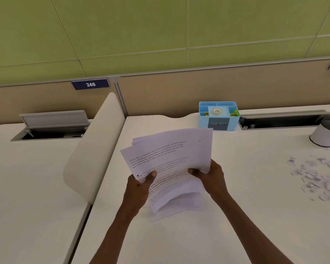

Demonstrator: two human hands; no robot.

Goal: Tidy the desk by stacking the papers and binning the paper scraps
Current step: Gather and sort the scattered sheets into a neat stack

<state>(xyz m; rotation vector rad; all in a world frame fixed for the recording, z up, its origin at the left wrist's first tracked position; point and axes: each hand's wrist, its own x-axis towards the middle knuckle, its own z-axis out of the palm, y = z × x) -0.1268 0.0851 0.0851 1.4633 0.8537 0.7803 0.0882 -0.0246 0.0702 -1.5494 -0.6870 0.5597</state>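
Note:
Several printed white papers (168, 149) are held loosely together above the cream desk (246, 216), uneven and fanned, the lower sheets curling down. My left hand (139, 187) grips their lower left corner with the thumb on top. My right hand (211, 176) grips the lower right edge. Torn paper scraps (316, 176) lie scattered on the desk at the far right. A small white bin (325, 133) with a dark liner stands behind the scraps.
A light blue desk organiser (218, 116) with a tape roll sits at the back of the desk. An open cable tray (282, 121) runs along the back right. A cream divider panel (95, 149) separates the neighbouring desk on the left.

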